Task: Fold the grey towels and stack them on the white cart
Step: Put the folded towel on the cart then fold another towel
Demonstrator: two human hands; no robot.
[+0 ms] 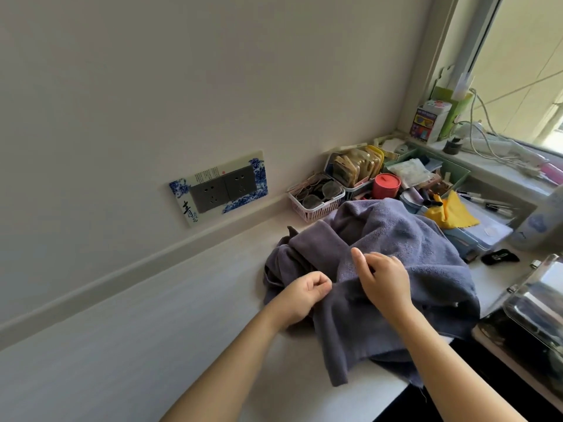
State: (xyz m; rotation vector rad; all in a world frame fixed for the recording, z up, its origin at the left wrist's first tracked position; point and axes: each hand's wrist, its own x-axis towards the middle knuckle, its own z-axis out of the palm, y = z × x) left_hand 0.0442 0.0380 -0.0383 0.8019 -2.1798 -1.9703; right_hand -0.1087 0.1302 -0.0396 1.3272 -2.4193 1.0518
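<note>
1. While the grey towels (396, 248) remain an unsorted heap, the step in hand is judged to be finding and freeing one edge, with no fold made yet.
2. Left hand (304, 295): fingers curled, pinching a fold of cloth at the near-left side of the heap. Right hand (382, 280): lies on top of the cloth just beside the left, thumb raised, fingers bent down into the fabric; it appears to grip the cloth, though the fingertips are hidden.
3. Recommended method: hold the pinched edge firm, run the other hand along the hem to a corner, then lift one towel free of the heap before laying it flat on the bare part of the worktop (152, 345) to the left. Pulling from the middle would likely drag the whole heap.
4. A near corner hangs over the worktop's front edge; it should be drawn back so the cloth does not slide off.
5. Condition of the towels: grey with a purplish cast, soft pile, heavily rumpled, layers overlapping. How many there are cannot be told.
6. Location: on the worktop, right of centre.
7. Beyond the heap: a pink basket (315, 205) touching its far edge and a red tub (386, 185) just behind. Lifting towards these risks upsetting them.
8. The white cart is not in view.
</note>
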